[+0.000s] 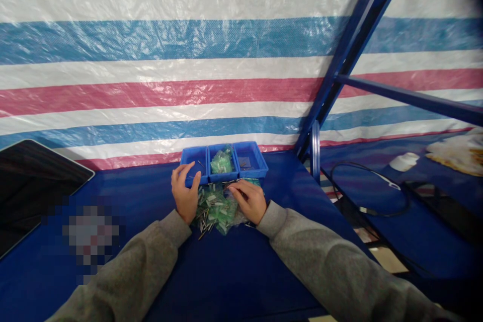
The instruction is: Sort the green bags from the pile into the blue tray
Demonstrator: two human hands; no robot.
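Observation:
My left hand (pixel 184 191) is at the front of the left blue bin (pixel 183 153), its thumb and fingers apart and nothing visible between them. My right hand (pixel 251 198) is closed in a pinch over the pile; what its fingertips hold is too small to make out. Below and between the hands lies a heap of green plastic bags (pixel 222 211) mixed with small, thin metal pieces (pixel 204 224). More green bags (pixel 222 161) fill the middle blue bin (pixel 211 178). A few small thin pieces (pixel 245 162) lie in the right blue bin (pixel 260 167).
A dark flat screen (pixel 33 186) stands at the left, near a blurred-out patch (pixel 92 234). Blue metal frame posts (pixel 339 60) rise at the right. Beyond them are a cable (pixel 405 206), a white bottle (pixel 404 161) and a plastic bag (pixel 458 153). Striped sheeting (pixel 151 70) hangs behind.

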